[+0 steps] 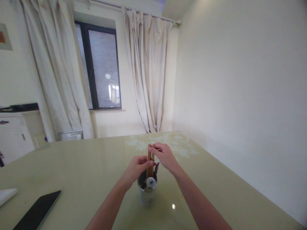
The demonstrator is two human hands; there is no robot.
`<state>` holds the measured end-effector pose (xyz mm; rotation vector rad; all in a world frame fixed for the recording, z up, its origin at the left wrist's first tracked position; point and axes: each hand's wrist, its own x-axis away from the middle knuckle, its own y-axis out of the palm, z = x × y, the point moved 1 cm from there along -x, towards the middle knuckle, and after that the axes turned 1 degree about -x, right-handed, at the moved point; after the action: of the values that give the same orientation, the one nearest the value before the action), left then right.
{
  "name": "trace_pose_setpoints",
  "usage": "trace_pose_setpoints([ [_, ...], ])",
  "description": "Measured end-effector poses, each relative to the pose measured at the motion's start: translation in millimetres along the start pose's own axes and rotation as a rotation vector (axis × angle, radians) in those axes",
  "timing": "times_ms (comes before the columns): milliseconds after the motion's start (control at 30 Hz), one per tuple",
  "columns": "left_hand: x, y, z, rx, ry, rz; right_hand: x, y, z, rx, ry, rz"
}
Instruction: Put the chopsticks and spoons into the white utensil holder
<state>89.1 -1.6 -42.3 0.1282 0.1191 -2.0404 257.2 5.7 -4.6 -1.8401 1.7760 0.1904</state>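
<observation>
A bundle of wooden chopsticks (pixel 150 171) stands upright in a pale, perforated utensil holder (pixel 147 199) on the table. Around the lower part of the bundle, the fingers of my left hand (pixel 137 166) are closed. My right hand (pixel 165 155) grips the same chopsticks near their top ends. In front of them in the holder is a white spoon (pixel 151 182) with a blue mark. A dark metal-looking utensil (pixel 156 167) leans out on the right side. The chopsticks' lower ends are hidden inside the holder.
The glossy pale-green table (pixel 96 172) meets a white wall (pixel 240 80) on the right. A dark flat tablet-like object (pixel 38 210) lies at the lower left, beside a white item (pixel 7 195). Beyond stand curtains (pixel 150 70), a window (pixel 104 67) and a white cabinet (pixel 14 134).
</observation>
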Motion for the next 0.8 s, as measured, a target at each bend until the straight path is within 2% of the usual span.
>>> trace_pose_setpoints([
  [200, 3.2, -7.4, 6.2, -0.139, -0.045, 0.067, -7.3, -4.6, -11.0, 0.076, -0.033, -0.056],
  [367, 5.9, -6.2, 16.0, -0.163, -0.061, 0.012, -4.9, -8.9, -18.6, 0.077, 0.004, -0.124],
  [467, 8.1, -4.6, 21.4, -0.103, -0.036, -0.037, -3.3, -10.2, -25.1, 0.104, -0.003, -0.096],
  [567, 9.0, -5.4, 23.6, -0.081, -0.022, 0.001, -1.4, -9.7, -31.1, 0.095, -0.005, -0.092],
  [800, 10.0, -7.7, 33.5, -0.176, 0.061, 0.051, 2.4, -5.6, -38.5, 0.05, -0.003, -0.203],
])
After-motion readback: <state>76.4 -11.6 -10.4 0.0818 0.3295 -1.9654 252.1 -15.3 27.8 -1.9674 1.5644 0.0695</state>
